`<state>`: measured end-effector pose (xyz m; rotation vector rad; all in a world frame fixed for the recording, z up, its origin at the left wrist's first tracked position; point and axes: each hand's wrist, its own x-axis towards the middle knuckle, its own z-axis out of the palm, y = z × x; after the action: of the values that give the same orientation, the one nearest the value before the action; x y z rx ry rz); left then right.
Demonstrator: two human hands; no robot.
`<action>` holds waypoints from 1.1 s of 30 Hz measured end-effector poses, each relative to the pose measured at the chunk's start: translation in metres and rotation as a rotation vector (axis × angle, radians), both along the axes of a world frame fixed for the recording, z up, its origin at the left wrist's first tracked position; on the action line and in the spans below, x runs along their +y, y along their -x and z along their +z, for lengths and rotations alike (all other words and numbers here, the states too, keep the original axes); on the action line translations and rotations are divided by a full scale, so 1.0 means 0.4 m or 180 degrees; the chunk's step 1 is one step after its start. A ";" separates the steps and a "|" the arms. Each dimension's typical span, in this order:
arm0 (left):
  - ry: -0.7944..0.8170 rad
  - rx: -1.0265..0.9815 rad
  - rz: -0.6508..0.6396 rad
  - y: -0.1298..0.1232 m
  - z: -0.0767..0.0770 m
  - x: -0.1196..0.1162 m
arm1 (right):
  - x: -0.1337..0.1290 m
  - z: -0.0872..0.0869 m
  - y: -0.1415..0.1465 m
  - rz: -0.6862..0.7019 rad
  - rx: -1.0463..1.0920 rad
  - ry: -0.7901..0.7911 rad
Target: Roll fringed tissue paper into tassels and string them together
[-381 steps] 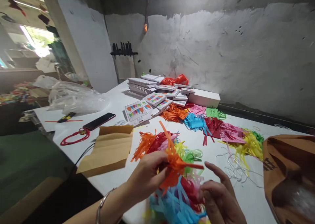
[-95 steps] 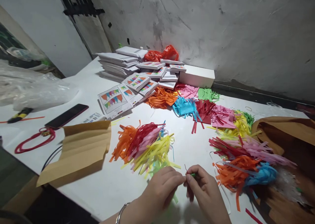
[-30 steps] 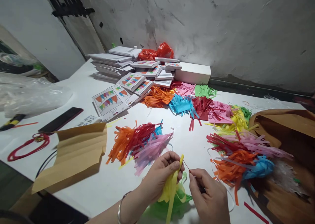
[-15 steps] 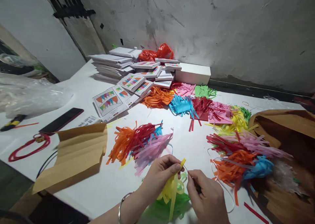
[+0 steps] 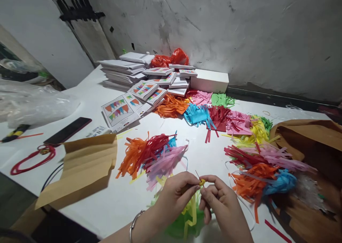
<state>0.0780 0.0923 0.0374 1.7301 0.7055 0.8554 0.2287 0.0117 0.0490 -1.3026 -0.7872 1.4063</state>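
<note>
At the front of the table, my left hand (image 5: 179,191) is closed, pinching the twisted top of a yellow paper tassel (image 5: 192,211). Its yellow strips hang below my fingers, over a green tassel (image 5: 184,227) partly hidden by my hands. My right hand (image 5: 220,203) meets it from the right, fingertips closed at the tassel's top around a thin, needle-like rod (image 5: 197,174). That rod sticks up past the yellow loop; its exact kind is too small to tell. A white string (image 5: 247,207) curves to the right of my right hand.
Orange, red, blue and pink tassels (image 5: 157,154) lie ahead; more tassels (image 5: 253,179) lie at right beside a brown bag (image 5: 307,129). Printed packets (image 5: 120,111) and a white box (image 5: 210,81) stand behind. At left are brown paper (image 5: 85,164), a phone (image 5: 68,130) and clear plastic (image 5: 34,102).
My right hand has moved up and left to the tassel's top, against my left fingertips. The thin rod now pokes up beyond the yellow loop.
</note>
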 end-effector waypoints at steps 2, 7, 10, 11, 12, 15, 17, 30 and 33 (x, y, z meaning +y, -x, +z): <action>0.0055 0.0010 0.0021 -0.001 -0.002 0.000 | 0.000 -0.003 -0.006 0.0062 0.0135 0.0004; 0.0321 -0.0135 -0.0015 -0.002 -0.001 0.002 | -0.002 -0.018 -0.019 0.0554 0.0815 -0.0018; 0.0229 -0.0063 -0.0205 0.002 0.006 0.003 | 0.002 -0.018 -0.017 0.0449 0.0750 -0.0007; 0.0156 -0.0014 -0.0280 0.004 0.009 0.002 | 0.004 -0.015 -0.015 0.0377 0.0639 0.0010; 0.0079 0.0036 -0.0347 0.006 0.011 0.002 | 0.006 -0.011 -0.013 0.0318 0.0521 0.0028; -0.0146 0.0153 -0.0437 0.012 0.012 -0.002 | 0.006 -0.002 -0.007 0.0255 0.0192 0.0034; -0.0292 0.0226 -0.0460 0.012 0.005 -0.005 | 0.003 -0.005 -0.007 0.0189 -0.0199 -0.0032; -0.0447 0.0677 -0.1715 -0.038 0.007 -0.016 | 0.012 -0.036 -0.067 -0.1766 -0.0992 -0.0901; -0.0428 0.0623 -0.0894 -0.048 0.022 0.082 | 0.016 -0.041 -0.087 -0.2218 -0.0184 -0.0914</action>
<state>0.0974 0.1249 0.0461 1.9966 0.5238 0.5553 0.2635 0.0179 0.0324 -1.2267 -0.4743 0.6765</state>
